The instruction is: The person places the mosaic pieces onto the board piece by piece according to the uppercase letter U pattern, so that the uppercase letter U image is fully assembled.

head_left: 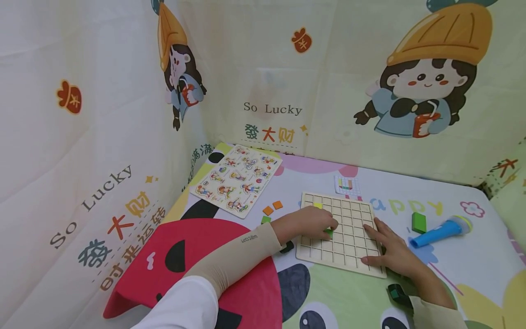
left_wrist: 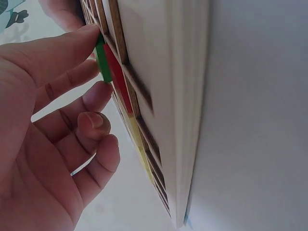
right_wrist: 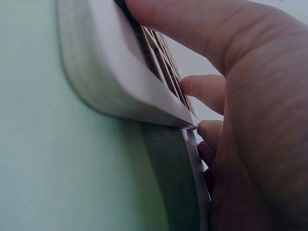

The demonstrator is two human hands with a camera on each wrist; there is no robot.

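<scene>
A wooden grid board (head_left: 349, 262) lies on the table, with its cells edged by raised lines. The left hand (head_left: 314, 222) is over its left part and pinches a small green piece (head_left: 328, 233) between thumb and fingers. In the left wrist view the green piece (left_wrist: 103, 62) touches the grid beside a red piece (left_wrist: 118, 79), with yellow pieces (left_wrist: 139, 142) farther along. One yellow piece (head_left: 318, 205) shows near the board's top left. The right hand (head_left: 394, 249) rests on the board's right edge, fingers spread; in the right wrist view its thumb is on the board (right_wrist: 130, 91).
Left of the board lie two orange pieces (head_left: 268, 210) and a green one (head_left: 265, 220). A picture puzzle board (head_left: 236, 180) lies behind them. A patterned card (head_left: 347, 185) is behind the grid. To the right are a green block (head_left: 419, 222) and a blue toy microphone (head_left: 439, 232).
</scene>
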